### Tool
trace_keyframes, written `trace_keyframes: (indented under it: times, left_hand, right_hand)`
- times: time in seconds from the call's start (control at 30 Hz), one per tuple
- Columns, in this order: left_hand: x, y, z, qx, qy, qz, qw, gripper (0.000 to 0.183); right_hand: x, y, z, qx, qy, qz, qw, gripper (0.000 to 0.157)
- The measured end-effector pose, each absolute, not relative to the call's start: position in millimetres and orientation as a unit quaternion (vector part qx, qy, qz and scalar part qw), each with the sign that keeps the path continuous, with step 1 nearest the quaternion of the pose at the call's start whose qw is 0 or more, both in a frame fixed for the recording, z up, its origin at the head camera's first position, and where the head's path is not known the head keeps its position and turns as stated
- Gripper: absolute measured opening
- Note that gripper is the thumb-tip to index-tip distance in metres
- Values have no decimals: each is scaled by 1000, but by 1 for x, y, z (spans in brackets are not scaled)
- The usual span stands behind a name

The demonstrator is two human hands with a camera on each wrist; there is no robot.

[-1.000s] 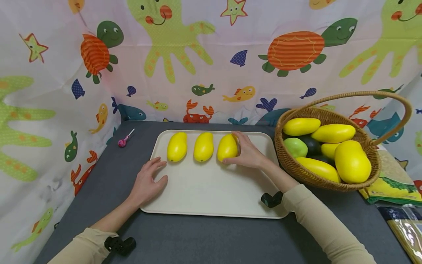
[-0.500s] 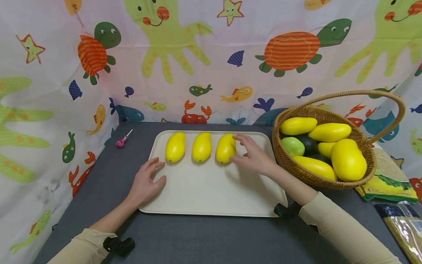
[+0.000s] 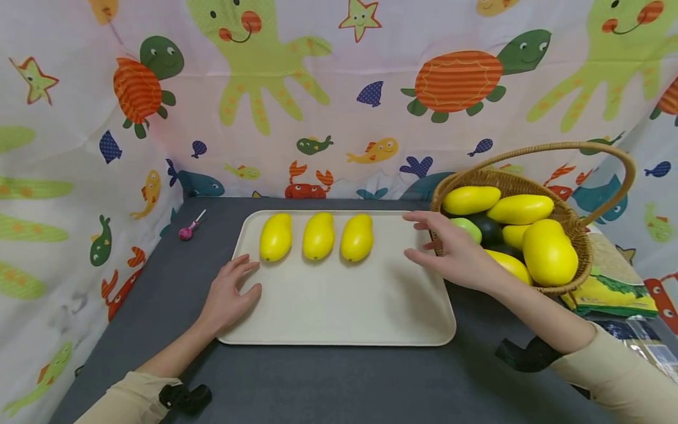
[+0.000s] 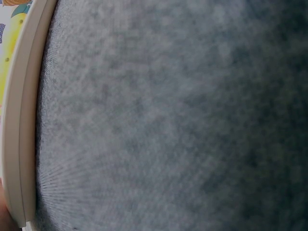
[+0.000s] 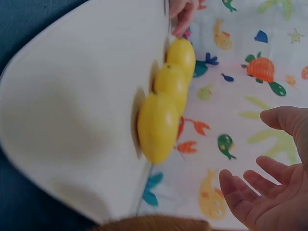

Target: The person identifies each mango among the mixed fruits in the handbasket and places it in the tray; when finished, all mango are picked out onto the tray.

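Note:
Three yellow mangoes lie in a row along the back of the cream tray (image 3: 344, 306): a left mango (image 3: 275, 237), a middle mango (image 3: 318, 236) and a right mango (image 3: 357, 238). My left hand (image 3: 230, 294) rests at the tray's left rim, fingers loosely extended, holding nothing. Only a sliver of that hand (image 4: 6, 216) shows in the left wrist view. Above the tray's right end hovers my right hand (image 3: 452, 250), its fingers spread and empty, close to the wicker basket (image 3: 577, 277). The right wrist view shows this hand (image 5: 269, 192) with thumb and fingers apart.
Inside the basket are several yellow mangoes (image 3: 551, 253), a green fruit (image 3: 468, 228) and a dark fruit (image 3: 486, 229). Packets (image 3: 614, 282) lie right of it. A pink lollipop (image 3: 186, 233) is at the left back. A printed cloth (image 3: 328, 88) hangs behind.
My right hand has let go of the right mango and moved right, toward the basket. The mango stays on the tray. My left hand keeps its place at the rim; the view shifts slightly.

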State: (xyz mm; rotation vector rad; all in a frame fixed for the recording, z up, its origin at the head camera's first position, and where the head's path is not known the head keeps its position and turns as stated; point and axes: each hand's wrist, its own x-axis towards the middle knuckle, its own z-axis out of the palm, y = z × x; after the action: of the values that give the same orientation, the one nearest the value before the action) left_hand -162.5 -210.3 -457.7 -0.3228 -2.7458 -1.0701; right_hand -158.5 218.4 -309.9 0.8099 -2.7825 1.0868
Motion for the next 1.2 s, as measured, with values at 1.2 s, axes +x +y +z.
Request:
trace_keyframes:
  times: [1.2]
  left_hand:
    - [-161, -211, -456, -114, -922, -361, 86, 43]
  right_hand:
    - [-142, 388, -299, 83, -992, 91, 0, 91]
